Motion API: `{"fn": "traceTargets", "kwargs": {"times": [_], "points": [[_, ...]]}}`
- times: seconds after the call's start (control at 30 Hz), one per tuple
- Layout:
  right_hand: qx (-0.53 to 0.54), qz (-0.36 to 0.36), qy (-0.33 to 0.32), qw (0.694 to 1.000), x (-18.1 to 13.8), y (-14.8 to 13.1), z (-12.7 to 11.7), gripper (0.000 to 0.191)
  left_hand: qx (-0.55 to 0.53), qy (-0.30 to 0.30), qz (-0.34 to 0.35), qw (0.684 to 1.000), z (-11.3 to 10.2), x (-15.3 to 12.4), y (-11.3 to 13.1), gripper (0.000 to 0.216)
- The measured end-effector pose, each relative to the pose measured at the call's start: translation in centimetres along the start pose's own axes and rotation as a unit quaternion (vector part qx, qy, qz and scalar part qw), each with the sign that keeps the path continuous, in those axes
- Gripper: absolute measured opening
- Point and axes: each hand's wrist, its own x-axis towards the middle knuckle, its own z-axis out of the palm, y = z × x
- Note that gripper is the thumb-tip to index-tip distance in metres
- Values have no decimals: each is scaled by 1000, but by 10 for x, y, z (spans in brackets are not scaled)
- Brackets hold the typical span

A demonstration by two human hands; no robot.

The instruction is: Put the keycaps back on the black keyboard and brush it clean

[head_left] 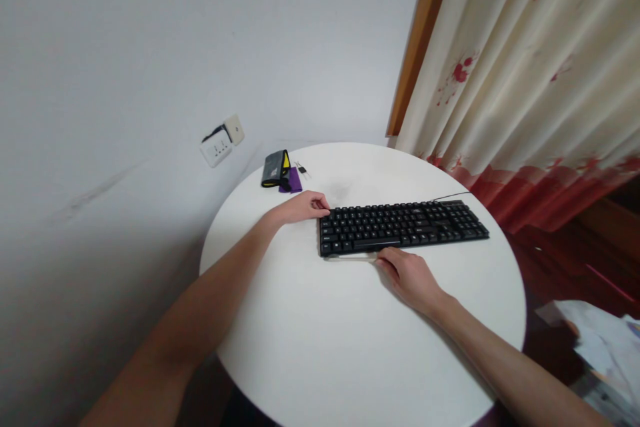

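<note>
A black full-size keyboard lies flat on a round white table. At its back left corner is my left hand, with thumb and fingers closed on the edge there. My right hand is closed at the front edge, near the space bar. From its fingertips a thin pale stick runs left along the keyboard's front edge; its exact kind is too small to make out. My right fingers partly hide the stick's near end.
Behind my left hand lie a grey pouch with yellow lining, a purple cloth and a small dark item. A thin cable trails off the far right. A wall with a socket and a curtain border the table.
</note>
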Motion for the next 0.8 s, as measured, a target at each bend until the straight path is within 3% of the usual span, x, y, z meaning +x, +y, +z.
{"fn": "traceTargets", "kwargs": {"times": [0.8], "points": [[-18, -9, -19, 1000, 9, -10, 5, 25, -8, 0, 3, 1000, 1, 2, -6, 25]]}}
